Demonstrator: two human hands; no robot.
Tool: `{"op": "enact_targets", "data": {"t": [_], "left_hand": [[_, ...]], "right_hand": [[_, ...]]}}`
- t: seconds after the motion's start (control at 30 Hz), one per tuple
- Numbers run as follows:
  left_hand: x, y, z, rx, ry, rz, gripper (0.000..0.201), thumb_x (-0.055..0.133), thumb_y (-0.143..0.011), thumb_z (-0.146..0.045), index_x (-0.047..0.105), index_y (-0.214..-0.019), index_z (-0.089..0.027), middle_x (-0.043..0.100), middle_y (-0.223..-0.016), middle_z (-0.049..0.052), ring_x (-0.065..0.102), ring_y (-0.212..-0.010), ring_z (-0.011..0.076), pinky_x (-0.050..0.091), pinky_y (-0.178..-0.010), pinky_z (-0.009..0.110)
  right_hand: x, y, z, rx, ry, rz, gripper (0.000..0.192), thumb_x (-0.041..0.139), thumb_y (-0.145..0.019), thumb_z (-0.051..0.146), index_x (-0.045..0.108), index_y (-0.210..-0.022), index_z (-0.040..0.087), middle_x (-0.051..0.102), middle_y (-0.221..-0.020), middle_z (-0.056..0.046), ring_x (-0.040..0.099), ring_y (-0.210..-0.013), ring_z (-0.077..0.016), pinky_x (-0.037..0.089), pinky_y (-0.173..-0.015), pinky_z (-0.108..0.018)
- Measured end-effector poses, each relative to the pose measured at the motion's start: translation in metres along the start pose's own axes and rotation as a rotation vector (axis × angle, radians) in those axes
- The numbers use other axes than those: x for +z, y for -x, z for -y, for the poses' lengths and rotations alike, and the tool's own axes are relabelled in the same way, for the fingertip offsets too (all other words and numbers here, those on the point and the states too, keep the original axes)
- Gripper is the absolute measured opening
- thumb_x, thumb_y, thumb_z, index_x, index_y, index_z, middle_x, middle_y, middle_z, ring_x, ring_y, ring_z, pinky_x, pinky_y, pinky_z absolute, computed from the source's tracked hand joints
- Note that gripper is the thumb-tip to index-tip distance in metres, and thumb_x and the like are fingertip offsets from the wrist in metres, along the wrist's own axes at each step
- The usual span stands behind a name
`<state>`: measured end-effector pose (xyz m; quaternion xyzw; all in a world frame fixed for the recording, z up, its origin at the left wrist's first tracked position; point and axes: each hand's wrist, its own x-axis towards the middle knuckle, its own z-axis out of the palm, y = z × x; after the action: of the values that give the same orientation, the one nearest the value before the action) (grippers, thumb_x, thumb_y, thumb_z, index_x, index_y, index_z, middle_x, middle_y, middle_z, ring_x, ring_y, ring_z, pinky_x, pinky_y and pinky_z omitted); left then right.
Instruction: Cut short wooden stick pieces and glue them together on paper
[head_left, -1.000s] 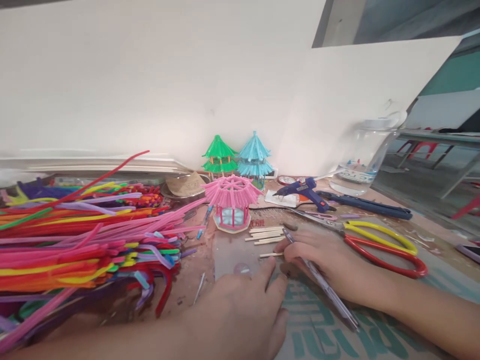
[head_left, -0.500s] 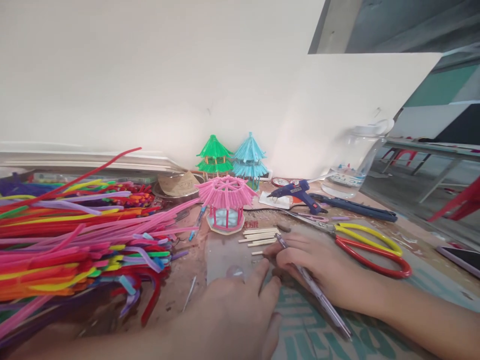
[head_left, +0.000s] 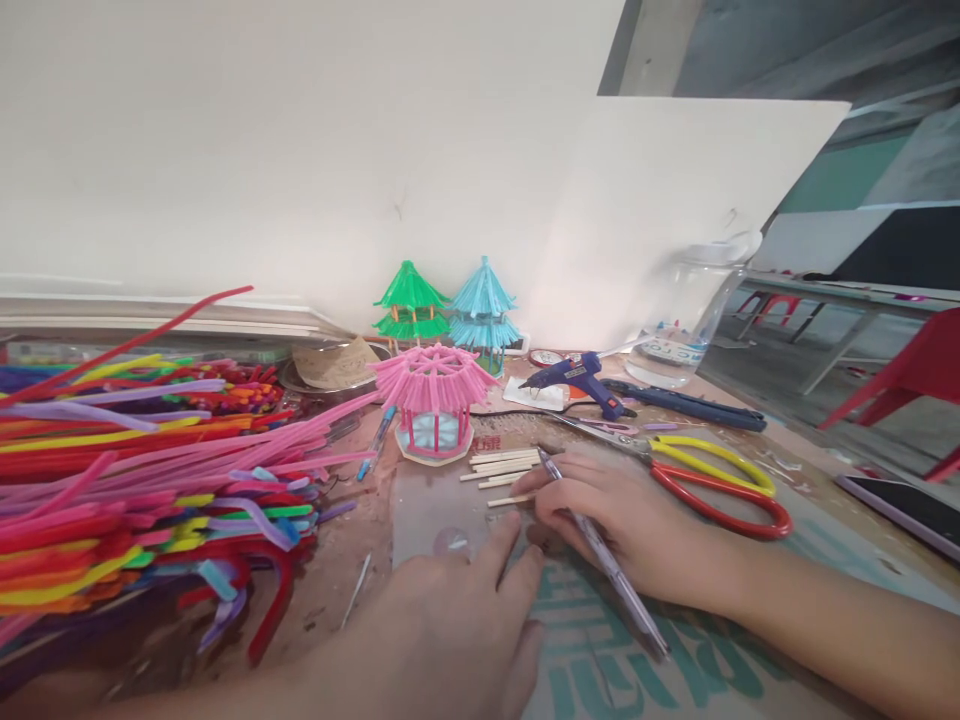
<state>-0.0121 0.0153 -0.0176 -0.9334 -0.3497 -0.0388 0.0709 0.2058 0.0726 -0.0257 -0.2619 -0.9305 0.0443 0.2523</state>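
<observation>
Right hand [head_left: 622, 520] fingers grasp pen [head_left: 600, 552]; loose stick [head_left: 508, 499] lies at their 9 o'clock. Left hand [head_left: 442, 630] released, flat on bench [head_left: 825, 500].

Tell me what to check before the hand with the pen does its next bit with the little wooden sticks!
1. Pen held firm in the right hand: ok.
2. Loose stick within reach of the right fingers: ok, it lies right at the fingertips.
3. Left hand flat on the table, steadying: ok.
4. Scissors clear of the working hand: not ok, they lie close beside the right hand.
5. Glue gun tip away from the hands: ok, it rests farther back.
6. Pen tip out and ready: cannot tell.
</observation>
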Motion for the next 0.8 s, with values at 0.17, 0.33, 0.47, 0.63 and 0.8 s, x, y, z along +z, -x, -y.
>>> {"op": "enact_targets", "data": {"t": [0.17, 0.33, 0.47, 0.63, 0.8], "left_hand": [[0.002, -0.001, 0.0, -0.049, -0.024, 0.029, 0.046, 0.042, -0.095, -0.03, 0.052, -0.138, -0.018, 0.055, -0.141, 0.015, 0.069, -0.09, 0.0263, 0.058, -0.062, 0.035], [-0.001, -0.002, 0.0, -0.025, -0.005, 0.009, 0.044, 0.042, -0.095, -0.029, 0.054, -0.136, -0.017, 0.058, -0.137, 0.016, 0.068, -0.095, 0.0258, 0.058, -0.066, 0.033], [-0.008, -0.004, -0.001, -0.037, -0.048, 0.099, 0.045, 0.044, -0.094, -0.028, 0.053, -0.138, -0.019, 0.052, -0.145, 0.017, 0.07, -0.092, 0.0271, 0.059, -0.061, 0.034], [-0.009, -0.004, -0.003, -0.092, -0.083, 0.124, 0.053, 0.046, -0.093, -0.029, 0.045, -0.144, -0.019, 0.047, -0.148, 0.02, 0.071, -0.093, 0.0303, 0.06, -0.063, 0.037], [-0.008, -0.002, -0.002, -0.101, -0.024, 0.102, 0.052, 0.046, -0.092, -0.028, 0.047, -0.142, -0.017, 0.049, -0.146, 0.021, 0.071, -0.094, 0.0307, 0.061, -0.066, 0.039]], "right_hand": [[-0.001, -0.003, 0.001, -0.025, -0.037, -0.003, 0.013, 0.047, -0.096, 0.015, 0.057, -0.09, 0.021, 0.068, -0.094, -0.007, 0.062, -0.09, -0.0175, 0.048, -0.077, -0.028], [-0.002, -0.003, 0.002, -0.029, -0.038, 0.0, 0.012, 0.049, -0.096, 0.015, 0.058, -0.089, 0.021, 0.068, -0.093, -0.007, 0.062, -0.088, -0.0176, 0.048, -0.075, -0.028], [-0.003, -0.003, 0.003, -0.002, -0.044, 0.032, 0.01, 0.052, -0.095, 0.015, 0.058, -0.09, 0.021, 0.068, -0.098, -0.007, 0.062, -0.09, -0.0174, 0.047, -0.077, -0.028], [-0.003, -0.003, 0.003, -0.011, -0.036, 0.028, 0.014, 0.047, -0.097, 0.016, 0.059, -0.089, 0.02, 0.067, -0.093, -0.007, 0.061, -0.088, -0.0174, 0.047, -0.074, -0.028], [-0.003, -0.004, 0.004, -0.016, 0.015, 0.042, 0.013, 0.049, -0.097, 0.019, 0.06, -0.091, 0.02, 0.066, -0.092, -0.007, 0.059, -0.086, -0.018, 0.046, -0.074, -0.028]]}}
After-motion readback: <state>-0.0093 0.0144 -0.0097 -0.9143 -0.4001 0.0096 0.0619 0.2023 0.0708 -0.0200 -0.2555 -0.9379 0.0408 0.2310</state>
